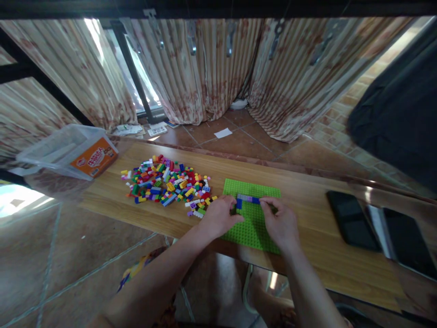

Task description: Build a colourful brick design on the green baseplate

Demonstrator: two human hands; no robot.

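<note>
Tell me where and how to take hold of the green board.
I'd pinch the green board at the middle of its near edge, coming from the near side. It looks thin and lies flat on the table, with that edge bare and close to the table's own; the row of bricks sits toward the far side.

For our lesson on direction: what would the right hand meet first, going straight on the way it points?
The right hand would probably meet the nearest blue brick first; whether it already touches is unclear.
</note>
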